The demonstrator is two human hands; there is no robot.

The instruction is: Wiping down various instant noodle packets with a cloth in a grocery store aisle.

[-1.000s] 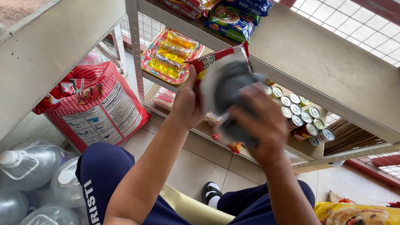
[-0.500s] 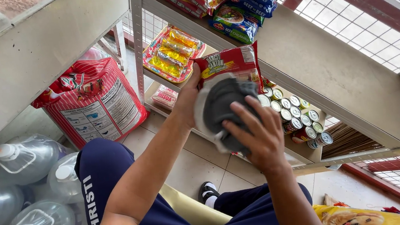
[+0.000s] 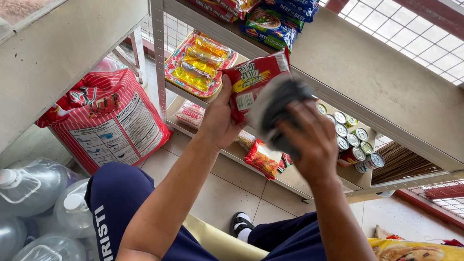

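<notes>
My left hand holds a red noodle packet upright in front of the shelving. My right hand presses a dark grey cloth against the front of that packet; the cloth is blurred. Both forearms reach up from my lap. My dark blue shorts show below.
A metal shelf rack carries snack packets above, a yellow-and-red multipack and several small cans on lower shelves. A red striped sack and large clear water jugs stand at the left. A yellow pet-food bag lies bottom right.
The packet has turned so that its red front shows more, and the cloth has slid across it toward the right and down. Both hands stay on the same things.
</notes>
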